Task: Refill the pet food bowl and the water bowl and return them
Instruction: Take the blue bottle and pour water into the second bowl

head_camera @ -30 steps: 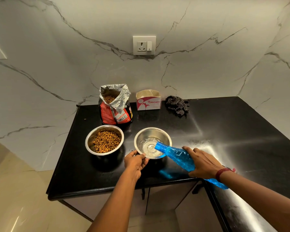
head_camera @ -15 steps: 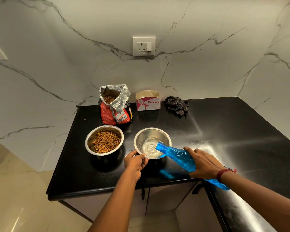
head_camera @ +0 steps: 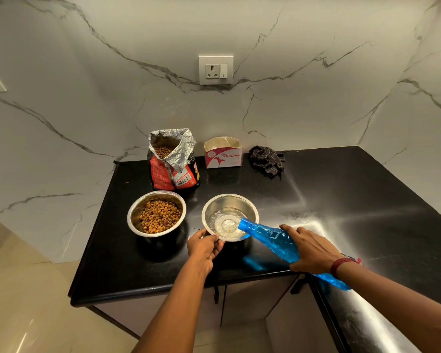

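Steel water bowl: gripped at near rim by left hand, fingers pinched on the edge; shallow water inside, rippling as half a second ago. Blue bottle: clasped in right hand, tilted, mouth over bowl's near-right rim; same pose as a second back, only nudged slightly, so pouring continues and fill remains low. Steel food bowl: just left of left hand, heaped with kibble, judged done. Open food bag, box, cloth: beyond both hands, by wall. Counter: black. Remaining: finish water, return both bowls.
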